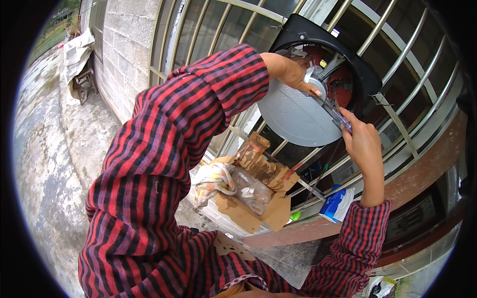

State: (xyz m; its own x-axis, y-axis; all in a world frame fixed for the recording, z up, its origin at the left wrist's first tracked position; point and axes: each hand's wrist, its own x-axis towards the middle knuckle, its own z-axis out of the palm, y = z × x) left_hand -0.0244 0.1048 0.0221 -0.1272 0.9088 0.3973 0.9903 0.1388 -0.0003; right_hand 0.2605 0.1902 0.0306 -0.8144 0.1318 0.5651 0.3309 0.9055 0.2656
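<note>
A fan in a black housing [312,33] is mounted at the window bars, with dark red parts inside. A grey textured round plate [298,119] sits across its lower front. My left hand [292,72] is closed at the small round grey hub [319,85], its thumb by the tip of a slim tool; some fingers are hidden behind the hub. My right hand [361,136] grips the purple see-through handle of this tool [342,120]. Its metal shaft slants up to the left toward the hub. The kind of tool is not clear.
Below the fan, an opened cardboard box [276,211] holds a clear plastic bag [252,191], beside a patterned cloth [214,181]. A blue and white packet [335,203] stands on the ledge. Metal window bars [415,37] surround the fan. A draped white sheet [77,54] lies far left.
</note>
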